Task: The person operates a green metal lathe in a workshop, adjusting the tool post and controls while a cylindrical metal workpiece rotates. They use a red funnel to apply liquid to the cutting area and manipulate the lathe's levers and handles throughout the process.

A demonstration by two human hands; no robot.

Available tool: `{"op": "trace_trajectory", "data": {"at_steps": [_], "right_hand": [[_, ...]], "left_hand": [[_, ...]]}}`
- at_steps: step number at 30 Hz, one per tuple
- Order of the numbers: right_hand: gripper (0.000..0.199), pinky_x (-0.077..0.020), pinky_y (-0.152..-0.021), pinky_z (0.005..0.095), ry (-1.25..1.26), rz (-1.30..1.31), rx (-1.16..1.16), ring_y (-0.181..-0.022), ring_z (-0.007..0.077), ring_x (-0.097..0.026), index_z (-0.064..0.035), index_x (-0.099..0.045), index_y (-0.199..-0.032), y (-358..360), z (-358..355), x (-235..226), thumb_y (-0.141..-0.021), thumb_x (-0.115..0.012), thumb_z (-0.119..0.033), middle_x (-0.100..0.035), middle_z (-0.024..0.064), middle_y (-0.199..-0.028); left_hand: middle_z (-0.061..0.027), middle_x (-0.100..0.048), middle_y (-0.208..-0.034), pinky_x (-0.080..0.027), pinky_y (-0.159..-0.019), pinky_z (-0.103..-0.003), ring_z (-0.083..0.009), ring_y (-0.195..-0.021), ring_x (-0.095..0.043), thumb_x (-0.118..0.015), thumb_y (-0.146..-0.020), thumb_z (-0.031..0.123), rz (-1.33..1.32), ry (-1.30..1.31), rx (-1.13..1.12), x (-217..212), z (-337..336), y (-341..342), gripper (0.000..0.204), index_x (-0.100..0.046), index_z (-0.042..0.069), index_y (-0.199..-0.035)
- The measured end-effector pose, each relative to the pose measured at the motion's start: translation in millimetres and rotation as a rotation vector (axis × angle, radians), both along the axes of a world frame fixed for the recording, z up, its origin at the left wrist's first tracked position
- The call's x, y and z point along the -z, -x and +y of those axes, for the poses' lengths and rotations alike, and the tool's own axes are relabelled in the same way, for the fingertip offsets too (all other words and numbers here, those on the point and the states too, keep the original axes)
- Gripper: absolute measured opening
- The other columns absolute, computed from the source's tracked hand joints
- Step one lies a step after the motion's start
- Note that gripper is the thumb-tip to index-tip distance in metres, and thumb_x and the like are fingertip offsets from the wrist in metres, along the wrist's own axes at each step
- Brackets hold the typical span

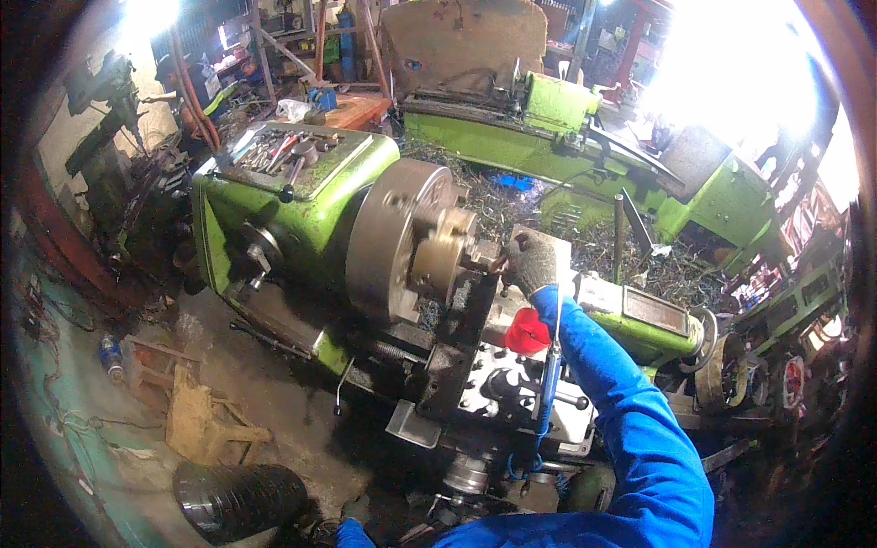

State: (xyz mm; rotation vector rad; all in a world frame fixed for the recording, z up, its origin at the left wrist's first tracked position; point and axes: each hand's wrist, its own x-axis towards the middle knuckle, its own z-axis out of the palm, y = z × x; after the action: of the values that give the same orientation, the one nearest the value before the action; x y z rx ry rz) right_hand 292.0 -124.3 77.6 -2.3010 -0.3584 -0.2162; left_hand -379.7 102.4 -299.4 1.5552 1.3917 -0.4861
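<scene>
We take the lathe chuck (pixel 397 239) as our landmark: a broad grey disc on the green headstock (pixel 292 196), its face turned toward our right. Out of that face projects a brass-coloured workpiece (pixel 445 254), stepped down to a narrower nose; its long axis lies along the spindle line, roughly level, pointing away from the chuck toward our right hand (pixel 532 262). It sits clamped there, we judge, so that its free end is open to a tool or a hand coming from the carriage side. Our right hand, in a grey knitted glove at the end of a blue sleeve (pixel 630 402), reaches in just to the right of the workpiece's nose, at or against its tip; the fingers look curled together around something small there, but the glove and blur keep us from saying whether they are clamped on it. Below the chuck and to its right stands the carriage with its black knobs (pixel 512 388), and a red cup-like object (pixel 527 331) shows just under our wrist. Behind the chuck, the bed is heaped with metal swarf (pixel 512 205). On top of the headstock, left of the chuck, lies a tray of hand tools (pixel 283 151). Our left hand is hardly shown, only a scrap of blue at the lower edge, far below the chuck, and we cannot tell its fingers.
</scene>
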Motion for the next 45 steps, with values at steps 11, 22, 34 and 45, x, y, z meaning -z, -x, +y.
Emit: {"op": "trace_trajectory", "data": {"at_steps": [11,22,34,45], "right_hand": [[0.031,-0.0559,-0.083,0.0513,0.065,-0.029,0.020,-0.091,0.0419,-0.072,-0.0009,-0.073,-0.099,-3,4,-15,-0.086,-0.069,-0.029,-0.072,0.0255,-0.090],[0.029,-0.0547,-0.074,0.0484,0.056,-0.093,0.051,-0.079,0.0406,-0.071,-0.0024,-0.073,-0.085,6,8,-33,-0.087,-0.064,-0.030,-0.071,0.0221,-0.079],[0.033,-0.0556,-0.078,0.0529,0.055,-0.032,-0.052,-0.086,0.0439,-0.072,-0.0004,-0.072,-0.098,2,2,3,-0.089,-0.067,-0.031,-0.072,0.0260,-0.086],[0.023,-0.0560,-0.071,0.0461,0.271,-0.209,-0.094,-0.079,0.0351,-0.073,-0.0062,-0.071,-0.098,16,3,-1,-0.095,-0.066,-0.028,-0.074,0.0177,-0.083]], "left_hand": [[-0.0228,-0.071,-0.121,-0.053,-0.095,-0.047,-0.0396,-0.107,-0.067,-0.066,-0.088,0.040,0.069,0.002,0.099,-26,0,-22,0.052,-0.069,0.002,-0.124],[-0.0242,-0.065,-0.134,-0.052,-0.100,-0.049,-0.0461,-0.115,-0.065,-0.059,-0.091,0.046,0.053,-0.363,1.051,37,5,7,0.055,-0.065,0.009,-0.132],[-0.0200,-0.064,-0.139,-0.052,-0.100,-0.049,-0.0435,-0.116,-0.065,-0.063,-0.090,0.044,0.136,0.114,0.346,33,19,-11,0.056,-0.064,0.010,-0.134],[-0.0240,-0.065,-0.130,-0.054,-0.101,-0.053,-0.0455,-0.119,-0.063,-0.086,-0.073,0.027,0.060,-0.304,1.092,9,13,-2,0.069,-0.060,0.014,-0.135]]}}
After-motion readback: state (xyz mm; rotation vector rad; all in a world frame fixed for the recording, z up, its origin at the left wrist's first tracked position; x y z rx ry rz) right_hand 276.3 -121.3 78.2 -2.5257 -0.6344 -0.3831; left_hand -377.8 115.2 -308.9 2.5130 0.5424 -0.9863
